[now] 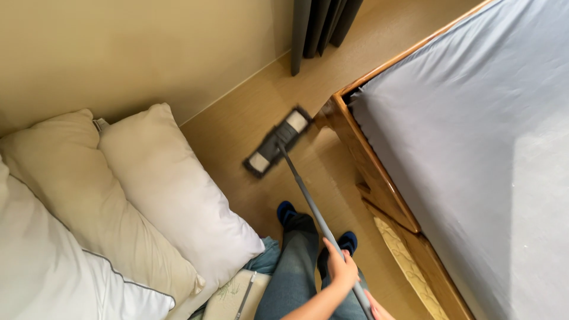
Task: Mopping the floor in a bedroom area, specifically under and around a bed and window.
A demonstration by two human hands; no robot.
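Note:
A flat mop rests its dark rectangular head on the tan floor near the corner of the bed frame. Its grey handle slants down towards me. My left hand is wrapped around the handle low down. Only a sliver of my right hand shows at the bottom edge, against the handle's lower end. My legs are in grey jeans, and my feet, in blue footwear, stand under the handle.
A bed with a grey-blue sheet and a wooden frame fills the right side. Two cream pillows lean at the left over white bedding. A dark curtain hangs at the far wall.

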